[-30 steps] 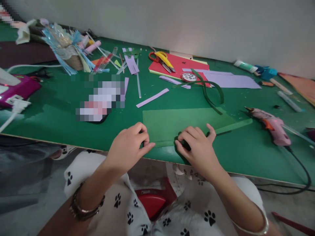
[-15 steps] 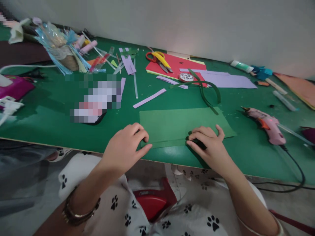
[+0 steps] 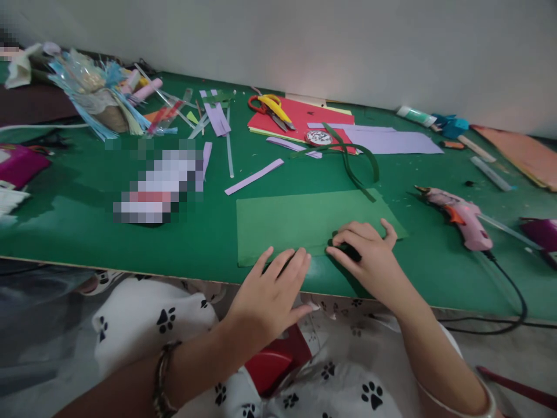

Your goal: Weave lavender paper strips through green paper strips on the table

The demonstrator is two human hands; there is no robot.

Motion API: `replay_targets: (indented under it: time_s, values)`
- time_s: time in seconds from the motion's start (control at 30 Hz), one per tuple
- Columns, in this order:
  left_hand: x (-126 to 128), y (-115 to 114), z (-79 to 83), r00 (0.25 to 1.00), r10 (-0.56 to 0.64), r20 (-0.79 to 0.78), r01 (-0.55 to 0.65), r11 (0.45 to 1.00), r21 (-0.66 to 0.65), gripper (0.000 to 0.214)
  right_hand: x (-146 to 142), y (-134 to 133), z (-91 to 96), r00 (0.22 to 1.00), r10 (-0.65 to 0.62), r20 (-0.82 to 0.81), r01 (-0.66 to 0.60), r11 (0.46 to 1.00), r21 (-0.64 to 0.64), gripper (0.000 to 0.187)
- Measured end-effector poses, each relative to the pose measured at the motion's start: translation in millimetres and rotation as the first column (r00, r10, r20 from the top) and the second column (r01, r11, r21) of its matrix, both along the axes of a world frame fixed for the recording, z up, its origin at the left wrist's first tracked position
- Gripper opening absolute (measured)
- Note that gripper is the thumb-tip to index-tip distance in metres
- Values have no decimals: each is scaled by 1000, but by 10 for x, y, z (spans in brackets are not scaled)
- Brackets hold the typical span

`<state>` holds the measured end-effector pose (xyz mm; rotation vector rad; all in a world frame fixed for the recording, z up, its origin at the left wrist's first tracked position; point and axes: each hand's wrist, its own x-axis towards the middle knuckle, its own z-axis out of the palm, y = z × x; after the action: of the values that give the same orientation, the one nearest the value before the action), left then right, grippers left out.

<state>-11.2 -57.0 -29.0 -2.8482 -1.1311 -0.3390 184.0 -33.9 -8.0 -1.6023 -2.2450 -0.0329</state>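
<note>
Two hands rest at the near edge of the green paper (image 3: 300,217), which lies on the table (image 3: 183,247) right in front of you. Your left hand (image 3: 274,290) has its fingers slightly spread, tips on the paper's near edge, thumb well apart from them. The step looks like pressing that edge down, so bear on it evenly with those fingertips and work along it in line, without dragging the sheet askew. Your right hand (image 3: 361,249) is curled at the same edge, thumb and forefinger close together; whether they pinch the paper, you cannot tell from here. Let it steady the sheet lightly, so the paper doesn't buckle between your hands.

As for what's unclear: at far left, a purple object (image 3: 24,165) is cut off by the picture's border. Next, a blurred-out object (image 3: 159,186) can't be made out. Your left fingers cover part of the paper's edge, so a fold there is hard to judge. Beneath your right palm, the dark patch could be shadow or a strip. At far right, another purple object (image 3: 539,232) is cut off.
</note>
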Motion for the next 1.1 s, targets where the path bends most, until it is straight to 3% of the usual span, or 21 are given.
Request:
replay_targets:
  time_s: [0.23,0.67,0.87,1.03,1.1]
  values:
    - [50,-6,17,999,43,-25,-43,999,5,62,217,17,-8,1000,-14,-25,12,999,-44,33]
    - [205,-61,77,979,178,-101,-178,984,8,68,166,48,-20,996,-59,64,57,998,37,37]
    - [224,-77,74,980,182,-80,-182,983,12,61,163,46,-25,995,-64,71,60,997,54,36]
    - [309,-61,83,994,67,-89,-58,993,105,51,143,47,-34,994,-71,79,67,996,53,33]
    - [346,-56,85,991,73,-113,-60,992,113,54,147,49,-33,995,-76,68,74,996,42,33]
